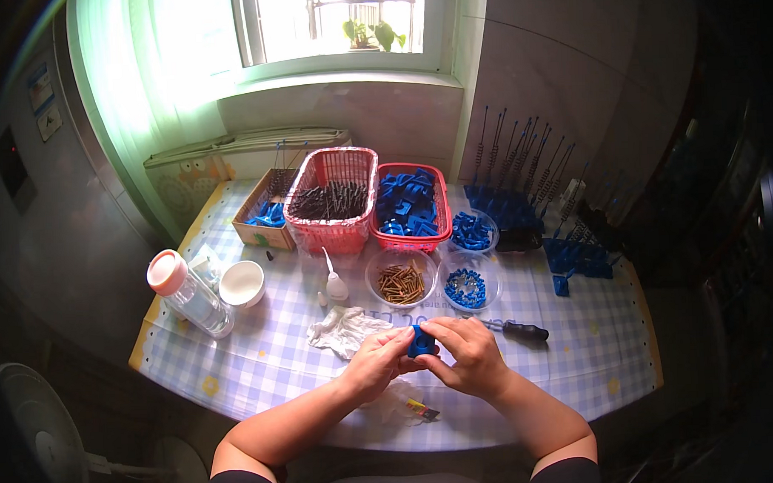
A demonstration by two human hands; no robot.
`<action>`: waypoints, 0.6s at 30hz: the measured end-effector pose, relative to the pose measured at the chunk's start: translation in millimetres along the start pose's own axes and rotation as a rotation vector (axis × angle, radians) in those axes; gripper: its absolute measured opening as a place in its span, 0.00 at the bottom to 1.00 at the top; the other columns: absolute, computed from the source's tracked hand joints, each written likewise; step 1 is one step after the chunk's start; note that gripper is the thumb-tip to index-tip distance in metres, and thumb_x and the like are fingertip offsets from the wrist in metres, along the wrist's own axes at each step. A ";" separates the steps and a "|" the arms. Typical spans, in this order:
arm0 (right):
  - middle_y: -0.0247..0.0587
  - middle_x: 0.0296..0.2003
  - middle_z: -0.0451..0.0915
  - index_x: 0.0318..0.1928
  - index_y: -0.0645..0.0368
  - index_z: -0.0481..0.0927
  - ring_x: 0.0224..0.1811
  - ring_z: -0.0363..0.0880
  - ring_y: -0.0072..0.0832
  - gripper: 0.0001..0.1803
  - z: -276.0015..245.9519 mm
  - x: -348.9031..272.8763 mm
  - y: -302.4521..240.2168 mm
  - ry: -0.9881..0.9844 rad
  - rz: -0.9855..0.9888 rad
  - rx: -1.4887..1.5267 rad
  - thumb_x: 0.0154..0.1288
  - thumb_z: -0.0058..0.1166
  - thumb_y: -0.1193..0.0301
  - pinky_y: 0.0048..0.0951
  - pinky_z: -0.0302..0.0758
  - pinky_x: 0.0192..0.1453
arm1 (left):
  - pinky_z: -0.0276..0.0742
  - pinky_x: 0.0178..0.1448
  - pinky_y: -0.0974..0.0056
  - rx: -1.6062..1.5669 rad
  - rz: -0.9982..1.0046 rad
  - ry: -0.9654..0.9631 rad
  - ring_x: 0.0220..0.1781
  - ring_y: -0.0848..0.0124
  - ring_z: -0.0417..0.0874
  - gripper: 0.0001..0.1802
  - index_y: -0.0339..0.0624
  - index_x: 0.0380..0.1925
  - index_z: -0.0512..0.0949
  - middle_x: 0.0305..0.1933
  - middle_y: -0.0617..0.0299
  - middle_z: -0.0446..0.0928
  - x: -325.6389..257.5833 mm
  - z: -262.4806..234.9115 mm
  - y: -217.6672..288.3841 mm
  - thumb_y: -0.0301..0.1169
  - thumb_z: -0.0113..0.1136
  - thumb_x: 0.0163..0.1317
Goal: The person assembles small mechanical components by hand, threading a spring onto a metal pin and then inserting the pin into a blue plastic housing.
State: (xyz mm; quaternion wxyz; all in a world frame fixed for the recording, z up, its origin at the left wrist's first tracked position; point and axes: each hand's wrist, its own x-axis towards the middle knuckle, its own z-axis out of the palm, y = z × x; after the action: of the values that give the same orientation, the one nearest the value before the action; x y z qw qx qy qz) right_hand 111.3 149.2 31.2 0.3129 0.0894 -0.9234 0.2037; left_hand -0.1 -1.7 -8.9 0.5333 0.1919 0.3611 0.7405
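Observation:
Between my two hands, above the near middle of the table, is a small blue plastic part (421, 342). My left hand (379, 358) grips its left side with thumb and fingers. From the right, my right hand (469, 351) pinches the same part, its fingers over the top edge and the thumb below. The fingers hide much of the part. Just beyond lie a crumpled white cloth (345, 330), a clear bowl of brass-coloured screws (401, 279) and a clear bowl of small blue-and-silver pieces (467, 283).
Behind stand a basket of black springs (331, 171), a red basket of blue parts (409, 202) and a cardboard box (266, 213). Finished-looking blue pieces with upright springs (504, 205) crowd the right. A bottle (188, 293), white bowl (241, 283), squeeze bottle (335, 283) and screwdriver (526, 331) lie around.

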 end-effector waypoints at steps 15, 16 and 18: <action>0.45 0.43 0.81 0.47 0.60 0.78 0.42 0.80 0.38 0.25 0.0 0.5 0.2 0.001 -0.004 -0.004 0.47 0.68 0.67 0.34 0.73 0.41 | 0.79 0.52 0.65 -0.007 -0.009 0.007 0.43 0.72 0.81 0.16 0.38 0.48 0.74 0.45 0.60 0.78 0.8 -0.4 -0.1 0.38 0.46 0.71; 0.45 0.43 0.81 0.47 0.60 0.78 0.43 0.80 0.38 0.25 -0.1 0.9 0.3 -0.001 -0.002 -0.004 0.47 0.68 0.67 0.34 0.73 0.41 | 0.79 0.52 0.65 -0.007 -0.009 0.007 0.43 0.72 0.81 0.16 0.38 0.48 0.74 0.45 0.60 0.78 1.0 -0.2 0.1 0.38 0.46 0.71; 0.45 0.43 0.81 0.47 0.60 0.78 0.42 0.80 0.38 0.25 0.1 1.0 0.6 -0.001 -0.002 -0.005 0.47 0.68 0.67 0.34 0.73 0.41 | 0.79 0.52 0.65 -0.011 -0.009 0.011 0.43 0.72 0.81 0.16 0.38 0.48 0.74 0.44 0.60 0.78 1.2 0.3 0.5 0.38 0.46 0.71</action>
State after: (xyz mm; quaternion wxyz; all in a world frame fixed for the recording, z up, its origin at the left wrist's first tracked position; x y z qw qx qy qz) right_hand 110.3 149.7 31.5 0.3128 0.0895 -0.9239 0.2012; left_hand -0.6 -0.6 -8.5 0.5355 0.1832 0.3609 0.7412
